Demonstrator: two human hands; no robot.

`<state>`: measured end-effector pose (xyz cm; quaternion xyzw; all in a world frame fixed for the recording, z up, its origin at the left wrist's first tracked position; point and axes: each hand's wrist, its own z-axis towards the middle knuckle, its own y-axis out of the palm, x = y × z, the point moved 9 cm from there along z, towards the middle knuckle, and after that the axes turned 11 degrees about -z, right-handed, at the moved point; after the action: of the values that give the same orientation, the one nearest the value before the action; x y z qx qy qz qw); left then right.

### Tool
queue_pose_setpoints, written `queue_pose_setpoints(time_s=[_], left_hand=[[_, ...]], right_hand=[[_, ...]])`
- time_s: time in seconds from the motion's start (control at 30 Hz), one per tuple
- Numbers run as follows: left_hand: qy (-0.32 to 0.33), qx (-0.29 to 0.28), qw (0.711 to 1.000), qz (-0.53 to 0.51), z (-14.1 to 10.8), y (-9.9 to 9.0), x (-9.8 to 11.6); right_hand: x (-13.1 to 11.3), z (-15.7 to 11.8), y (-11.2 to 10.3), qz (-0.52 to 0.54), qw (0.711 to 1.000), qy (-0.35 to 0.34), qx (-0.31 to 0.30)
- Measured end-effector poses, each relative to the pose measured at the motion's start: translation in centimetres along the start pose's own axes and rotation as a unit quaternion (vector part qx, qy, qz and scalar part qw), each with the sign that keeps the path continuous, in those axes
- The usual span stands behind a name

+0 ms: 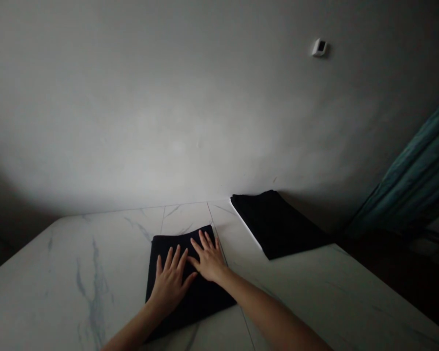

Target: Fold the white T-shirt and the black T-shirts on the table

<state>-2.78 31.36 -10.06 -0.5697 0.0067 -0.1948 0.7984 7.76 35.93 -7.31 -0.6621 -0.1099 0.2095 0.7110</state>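
A folded dark cloth (pixel 205 297), perhaps a garment, lies flat on the table in front of me. My left hand (pixel 170 280) rests on its left half, palm down with the fingers spread. On the upper right part of the same cloth lies my right hand (pixel 208 258), also flat and spread. The two thumbs nearly meet near the cloth's middle. Farther back to the right is a second folded dark cloth (pixel 281 224), with a white edge along its left side; neither hand touches it.
The white marbled table (pixel 109 273) has angled corners and thin seam lines. Its far edge meets a pale wall (pixel 190 122). A small white device (pixel 319 48) is fixed high on the wall. At the right hangs a teal curtain (pixel 409 165) beside a dark area.
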Motion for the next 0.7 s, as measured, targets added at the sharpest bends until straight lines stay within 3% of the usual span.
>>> queue_pose_setpoints(time_s=[0.17,0.27,0.4,0.57,0.7], left_hand=[[0.008,0.013,1.0,0.024,-2.3,-1.1,1.2],[0.059,0.018,0.998,0.032,-4.3,-1.3,2.8],[0.067,0.028,0.997,0.033,-5.5,-1.8,3.4],[0.057,0.078,0.994,0.054,-7.0,-3.3,2.8],[0.067,0.053,0.995,0.049,-7.1,-2.9,1.0]], right_hand=[[-0.8,-2.4,-1.2,0.002,1.0,0.024,0.005],[-2.1,-5.1,-1.3,0.014,1.0,-0.012,0.019],[-2.2,-7.2,-0.6,0.022,0.999,-0.033,0.014],[-1.3,-8.8,-0.5,0.019,0.998,-0.045,0.037],[-1.1,-9.0,-0.4,0.034,0.998,-0.046,0.01]])
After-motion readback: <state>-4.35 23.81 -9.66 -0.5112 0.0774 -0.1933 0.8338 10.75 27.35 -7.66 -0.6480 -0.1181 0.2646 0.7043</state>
